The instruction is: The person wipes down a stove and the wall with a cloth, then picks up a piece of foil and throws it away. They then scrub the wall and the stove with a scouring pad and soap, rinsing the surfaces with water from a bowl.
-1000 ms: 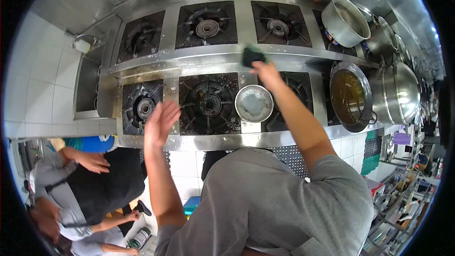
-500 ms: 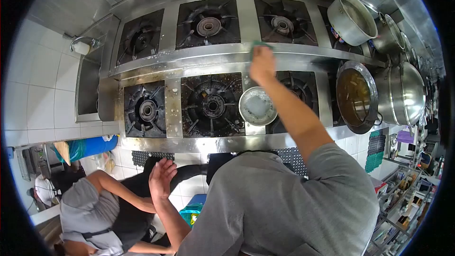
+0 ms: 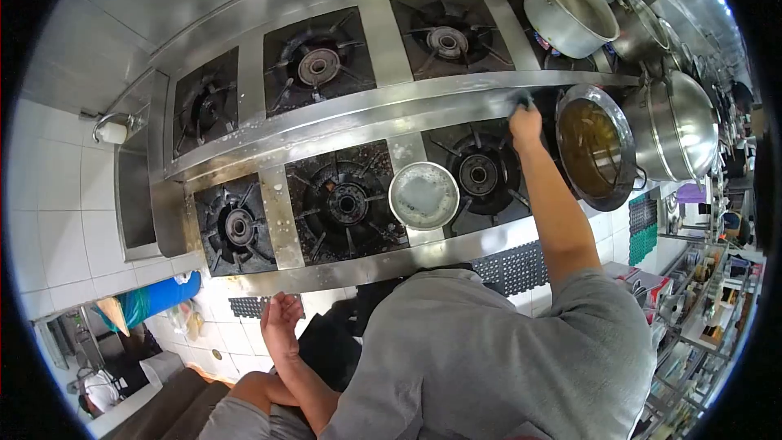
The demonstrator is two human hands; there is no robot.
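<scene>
My right hand is closed around a dark green scouring pad, pressed to the steel front of the raised rear stove ledge. Most of the pad is hidden by the fingers. Left of that arm, a round metal bowl of cloudy, sudsy liquid rests on the steel strip and the edge of a burner. My left hand hangs in front of the stove, over the floor, its fingers loosely bent and nothing in them. White suds spot the front burner and the steel around it.
A wide pan of brown liquid stands just right of my right arm. Beyond it are a large steamer pot and a tall aluminium pot. A sink is at the left. Another person's arm shows low left.
My right hand with the scouring pad has moved right along the ledge, toward the pan. The view has turned and shifted. The other person at lower left has dropped mostly out of view.
</scene>
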